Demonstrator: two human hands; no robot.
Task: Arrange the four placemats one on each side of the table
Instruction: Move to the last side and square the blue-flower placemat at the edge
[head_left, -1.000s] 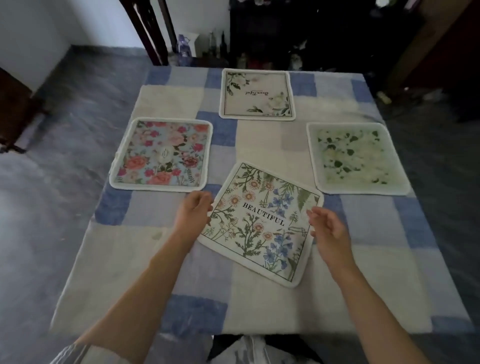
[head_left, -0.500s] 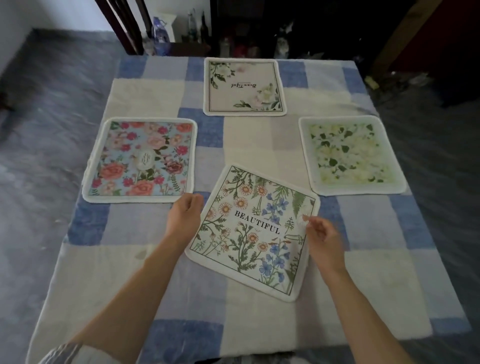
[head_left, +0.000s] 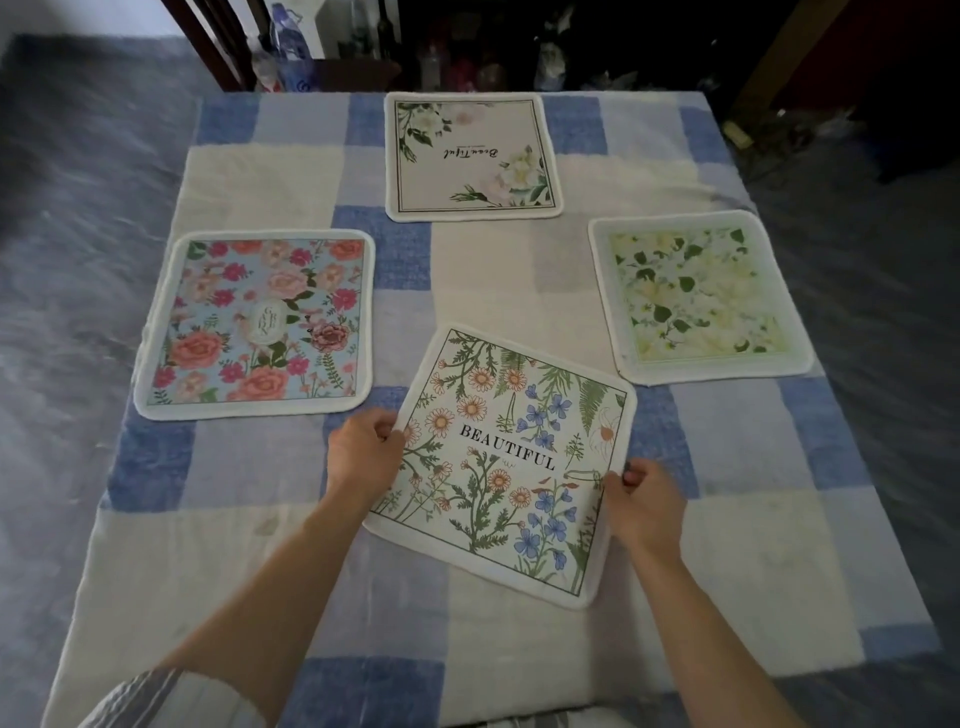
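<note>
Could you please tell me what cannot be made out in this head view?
- Small print on the pink rose placemat's oval label: too small.
- Items behind the table: dark, blurred.
- Fingertips of both hands, left and right: hidden under the BEAUTIFUL placemat.

On the table (head_left: 545, 291), the near mat (head_left: 498, 462) lies skewed between the left hand (head_left: 361, 457) and right hand (head_left: 647, 506), with the left mat (head_left: 260, 325) just beside its corner, the right mat (head_left: 698, 296) opposite, and the far mat (head_left: 472, 156) behind.
</note>
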